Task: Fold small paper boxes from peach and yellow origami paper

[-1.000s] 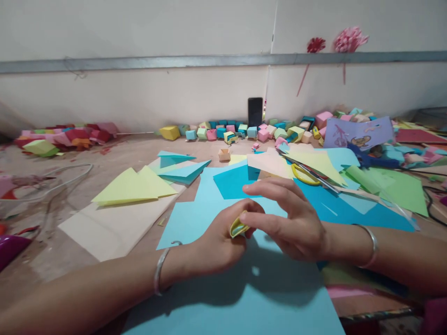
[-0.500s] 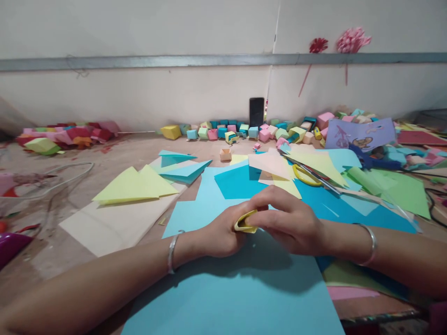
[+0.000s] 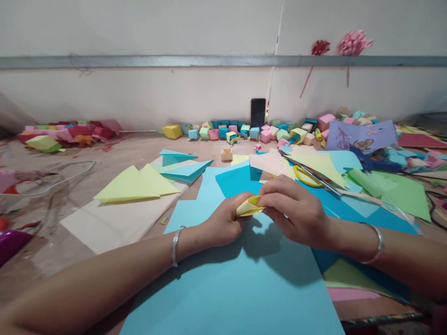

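Observation:
A small piece of folded yellow paper (image 3: 248, 207) is between my two hands, with an open fold facing right. My left hand (image 3: 225, 222) is closed round its left end, thumb on top. The fingertips of my right hand (image 3: 296, 211) pinch its right edge; part of that edge is hidden behind them. Both hands are just above a large light blue sheet of paper (image 3: 237, 284), on which their shadow falls. A deeper blue sheet (image 3: 235, 179) lies just beyond my hands.
Folded yellow sheets (image 3: 131, 186) lie on cream paper at left. Yellow-handled scissors (image 3: 307, 177) rest among papers at right. Small paper boxes (image 3: 204, 133) line the wall, with a phone (image 3: 258, 111) propped among them. A white cable (image 3: 77, 168) curves at far left.
Both hands have risen slightly. My right fingers have drawn back from inside the folded yellow paper to its right edge, and the paper has turned to show more of its side.

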Demonstrator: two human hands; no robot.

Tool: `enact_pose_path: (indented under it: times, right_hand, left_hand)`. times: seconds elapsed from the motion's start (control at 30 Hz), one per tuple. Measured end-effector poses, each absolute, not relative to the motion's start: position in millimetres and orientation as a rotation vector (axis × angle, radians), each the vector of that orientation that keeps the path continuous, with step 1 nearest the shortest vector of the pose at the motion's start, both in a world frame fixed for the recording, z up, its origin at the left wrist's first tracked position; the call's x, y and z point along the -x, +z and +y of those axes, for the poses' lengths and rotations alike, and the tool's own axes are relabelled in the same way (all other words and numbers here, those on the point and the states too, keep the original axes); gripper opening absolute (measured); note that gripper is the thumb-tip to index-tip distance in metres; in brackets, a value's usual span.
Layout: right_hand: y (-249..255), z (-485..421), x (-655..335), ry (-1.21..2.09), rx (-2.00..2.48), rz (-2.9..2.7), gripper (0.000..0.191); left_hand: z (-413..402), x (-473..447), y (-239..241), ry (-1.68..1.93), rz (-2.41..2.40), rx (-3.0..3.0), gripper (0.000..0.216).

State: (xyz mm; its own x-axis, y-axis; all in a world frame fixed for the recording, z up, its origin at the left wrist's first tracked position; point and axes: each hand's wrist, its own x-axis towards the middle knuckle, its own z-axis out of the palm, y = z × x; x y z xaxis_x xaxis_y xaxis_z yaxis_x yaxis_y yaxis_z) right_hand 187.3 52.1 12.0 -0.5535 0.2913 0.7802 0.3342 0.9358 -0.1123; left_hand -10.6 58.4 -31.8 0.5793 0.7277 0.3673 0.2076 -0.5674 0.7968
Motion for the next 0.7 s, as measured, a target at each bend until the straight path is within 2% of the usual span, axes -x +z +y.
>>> enact_pose_path:
  times: [0.17, 0.37, 0.47, 0.57, 0.7]
  right_hand:
    - [10.2, 54.0, -188.6, -0.08, 0.401, -2.175, 0.005]
    - [11.6, 56.8, -190.6, -0.117, 0.385, -2.133, 0.007]
    - [15.0, 58.0, -190.8, -0.106, 0.367, -2.136, 0.002]
    - [17.0, 58.8, -190.3, -0.024, 0.372, -2.158, 0.008]
    - [17.1, 59.4, -190.4, 0.042, 0.375, -2.155, 0.007]
  left_hand:
    - [55.1, 11.3, -30.2, 0.842, 0.799, -2.202, 0.03]
    - [50.7, 11.6, -26.5, 0.856, 0.795, -2.135, 0.019]
    - [51.4, 12.4, -26.9, 0.881, 0.797, -2.114, 0.014]
    - [52.3, 13.3, -26.9, 0.828, 0.795, -2.143, 0.006]
    - [52.6, 13.9, -25.9, 0.8, 0.815, -2.151, 0.005]
